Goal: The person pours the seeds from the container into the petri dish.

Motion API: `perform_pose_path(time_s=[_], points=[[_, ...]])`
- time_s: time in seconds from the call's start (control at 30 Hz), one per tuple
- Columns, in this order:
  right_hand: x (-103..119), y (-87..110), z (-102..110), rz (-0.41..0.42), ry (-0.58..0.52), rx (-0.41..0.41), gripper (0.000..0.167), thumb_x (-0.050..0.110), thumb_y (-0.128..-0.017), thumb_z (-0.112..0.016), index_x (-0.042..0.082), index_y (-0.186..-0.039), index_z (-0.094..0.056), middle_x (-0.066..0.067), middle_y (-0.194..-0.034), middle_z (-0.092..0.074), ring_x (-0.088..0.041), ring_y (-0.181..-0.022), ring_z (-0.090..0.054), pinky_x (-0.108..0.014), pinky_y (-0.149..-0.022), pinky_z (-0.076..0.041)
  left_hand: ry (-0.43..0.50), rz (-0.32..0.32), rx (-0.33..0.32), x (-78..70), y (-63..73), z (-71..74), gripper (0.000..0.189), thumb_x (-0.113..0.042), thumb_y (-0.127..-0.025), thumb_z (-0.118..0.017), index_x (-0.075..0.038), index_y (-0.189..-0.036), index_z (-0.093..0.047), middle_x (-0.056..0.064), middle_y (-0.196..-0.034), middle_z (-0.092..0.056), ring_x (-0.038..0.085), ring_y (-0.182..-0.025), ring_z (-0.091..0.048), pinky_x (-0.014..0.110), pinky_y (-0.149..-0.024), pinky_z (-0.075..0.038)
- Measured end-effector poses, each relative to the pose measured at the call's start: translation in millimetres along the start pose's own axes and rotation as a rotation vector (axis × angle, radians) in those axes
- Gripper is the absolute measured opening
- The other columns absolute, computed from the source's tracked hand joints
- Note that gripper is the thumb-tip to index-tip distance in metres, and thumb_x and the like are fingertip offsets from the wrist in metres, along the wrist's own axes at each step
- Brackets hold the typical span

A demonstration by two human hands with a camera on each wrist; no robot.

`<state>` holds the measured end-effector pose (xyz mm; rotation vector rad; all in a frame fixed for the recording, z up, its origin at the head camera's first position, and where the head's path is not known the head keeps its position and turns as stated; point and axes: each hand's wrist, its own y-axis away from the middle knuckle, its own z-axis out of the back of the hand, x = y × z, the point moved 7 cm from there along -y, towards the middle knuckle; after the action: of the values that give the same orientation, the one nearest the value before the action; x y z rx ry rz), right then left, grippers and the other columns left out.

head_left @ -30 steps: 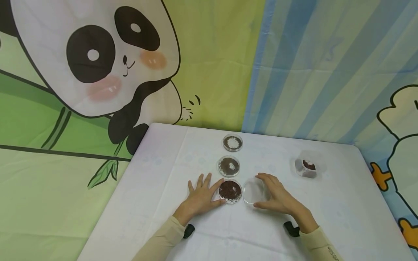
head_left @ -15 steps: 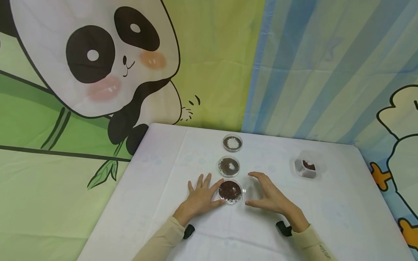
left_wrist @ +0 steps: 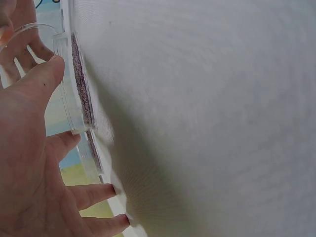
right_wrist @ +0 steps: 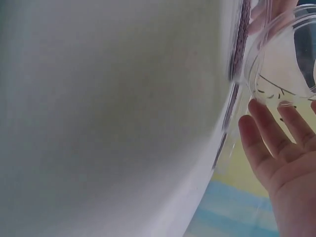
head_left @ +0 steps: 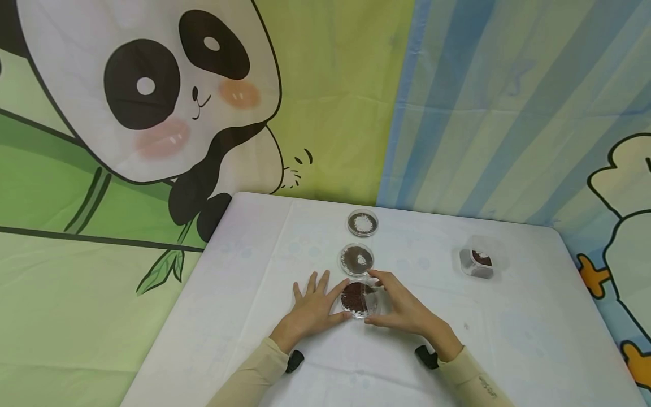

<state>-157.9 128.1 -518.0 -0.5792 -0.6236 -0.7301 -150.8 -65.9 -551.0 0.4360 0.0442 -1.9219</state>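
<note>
My left hand (head_left: 311,308) lies on the table with fingers spread. Its thumb and forefinger touch opposite sides of a petri dish (head_left: 351,297) holding dark brown granules and some white powder. In my right hand (head_left: 407,308), thumb and fingers grip a clear petri dish lid (head_left: 378,299) by its rim. The lid (right_wrist: 276,64) is tilted, with its left part overlapping the brown dish in the head view. From the side, the left wrist view shows the dish's dark granules (left_wrist: 83,84) near the thumb.
Two more petri dishes stand in a line behind: a middle dish (head_left: 351,261) and a far dish (head_left: 371,227), both with brown and white contents. A clear plastic container (head_left: 475,265) stands at the back right of the white-covered table (head_left: 534,339). A printed cloth (head_left: 330,102) hangs behind.
My right hand has moved left with the clear lid, from beside the brown dish to over its right part, and the lid has tilted. My left hand has stayed in place.
</note>
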Motion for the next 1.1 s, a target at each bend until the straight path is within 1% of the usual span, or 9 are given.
perform_pose_path(time_s=[0.2, 0.33, 0.5, 0.67, 0.73, 0.87, 0.97, 1.1], points=[[3, -6.1, -8, -0.020, 0.086, 0.016, 0.106, 0.054, -0.076, -0.084, 0.008, -0.156, -0.031, -0.011, -0.147, -0.045, -0.027, -0.133, -0.045, -0.050, -0.104, -0.042, -0.018, 0.003, -0.002, 0.5, 0.7, -0.6, 0.080, -0.072, -0.090, -0.053, -0.039, -0.158, -0.028, 0.020, -0.163, -0.020, 0.048, -0.147, -0.014, 0.081, -0.101, -0.014], [5, -9.2, -12, -0.025, 0.150, 0.026, 0.107, 0.056, -0.075, -0.083, 0.010, -0.156, -0.031, -0.009, -0.148, -0.045, -0.027, -0.134, -0.043, -0.050, -0.106, -0.040, -0.018, 0.005, 0.002, 0.6, 1.1, -1.2, 0.081, -0.073, -0.090, -0.052, -0.039, -0.158, -0.027, 0.019, -0.163, -0.020, 0.048, -0.147, -0.013, 0.081, -0.101, -0.014], [9, -13.1, -14, -0.006, 0.244, 0.013, 0.107, 0.056, -0.074, -0.084, 0.009, -0.155, -0.033, -0.013, -0.143, -0.049, -0.032, -0.128, -0.049, -0.053, -0.102, -0.043, -0.025, 0.008, 0.012, 1.6, 0.5, -2.3, 0.082, -0.073, -0.090, -0.051, -0.039, -0.159, -0.025, 0.019, -0.163, -0.018, 0.048, -0.147, -0.012, 0.081, -0.101, -0.013], [13, -17.5, -17, 0.025, 0.333, -0.012, 0.109, 0.053, -0.068, -0.089, 0.008, -0.153, -0.037, -0.017, -0.134, -0.055, -0.036, -0.119, -0.055, -0.056, -0.095, -0.047, -0.025, 0.004, 0.017, 1.3, 0.8, -1.7, 0.082, -0.072, -0.090, -0.052, -0.037, -0.159, -0.025, 0.019, -0.163, -0.018, 0.048, -0.147, -0.012, 0.080, -0.101, -0.014], [14, -19.4, -19, 0.033, 0.365, -0.015, 0.111, 0.052, -0.066, -0.091, 0.007, -0.152, -0.038, -0.018, -0.132, -0.056, -0.037, -0.117, -0.056, -0.056, -0.092, -0.048, -0.023, -0.003, 0.014, 0.4, 1.7, 0.0, 0.085, -0.072, -0.089, -0.054, -0.035, -0.159, -0.026, 0.020, -0.163, -0.019, 0.049, -0.147, -0.013, 0.081, -0.101, -0.015], [14, -22.4, -24, 0.031, 0.424, -0.001, 0.111, 0.055, -0.065, -0.090, 0.007, -0.151, -0.038, -0.017, -0.129, -0.057, -0.037, -0.113, -0.057, -0.056, -0.088, -0.049, -0.034, -0.008, 0.019, 0.0, 2.5, 0.7, 0.093, -0.071, -0.086, -0.059, -0.029, -0.161, -0.023, 0.021, -0.162, -0.019, 0.049, -0.147, -0.013, 0.081, -0.100, -0.016], [14, -23.9, -26, 0.016, 0.467, 0.021, 0.110, 0.057, -0.067, -0.088, 0.008, -0.152, -0.038, -0.015, -0.129, -0.058, -0.035, -0.113, -0.057, -0.053, -0.087, -0.049, -0.044, -0.008, 0.020, 1.0, 1.9, -0.8, 0.098, -0.070, -0.085, -0.062, -0.025, -0.161, -0.022, 0.020, -0.162, -0.019, 0.048, -0.147, -0.013, 0.081, -0.101, -0.016], [15, -25.2, -29, -0.002, 0.506, 0.065, 0.109, 0.059, -0.069, -0.085, 0.010, -0.153, -0.036, -0.014, -0.130, -0.057, -0.034, -0.113, -0.056, -0.052, -0.088, -0.049, -0.059, -0.006, 0.008, 1.8, 1.2, -1.7, 0.100, -0.069, -0.083, -0.066, -0.020, -0.160, -0.025, 0.020, -0.162, -0.022, 0.048, -0.146, -0.015, 0.080, -0.100, -0.018]])
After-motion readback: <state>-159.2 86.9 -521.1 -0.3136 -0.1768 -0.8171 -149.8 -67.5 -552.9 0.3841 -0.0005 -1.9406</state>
